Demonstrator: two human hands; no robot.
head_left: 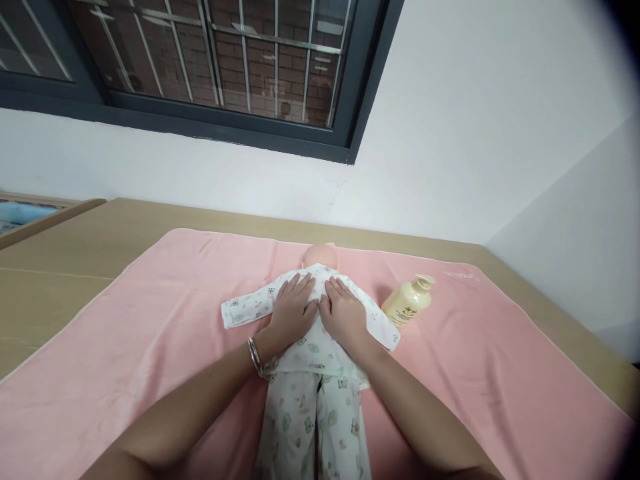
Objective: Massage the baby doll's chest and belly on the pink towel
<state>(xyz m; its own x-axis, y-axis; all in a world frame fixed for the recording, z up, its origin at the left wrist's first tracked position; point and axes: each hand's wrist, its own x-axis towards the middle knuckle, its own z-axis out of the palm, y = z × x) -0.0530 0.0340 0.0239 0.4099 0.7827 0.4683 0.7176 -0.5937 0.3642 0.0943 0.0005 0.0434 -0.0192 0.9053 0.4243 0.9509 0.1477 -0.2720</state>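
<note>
A baby doll (320,256) lies on a pink mat (165,320), its bare head toward the wall and its face not showing. It wears a white printed top (313,353) and matching trousers (295,413), with both sleeves spread outward. My left hand (294,310) rests flat on the left side of the doll's upper body, fingers stretched out. Beside it, my right hand (345,313) lies flat on the right side, the thumbs close together near the middle. A bracelet (255,357) circles my left wrist.
A pale yellow pump bottle (407,301) is on the mat, just right of the doll's right-hand sleeve. The mat covers a wooden tabletop (65,267). Behind stands a white wall (425,167) with a dark-framed, barred window (355,120). Blue material (25,213) shows at far left.
</note>
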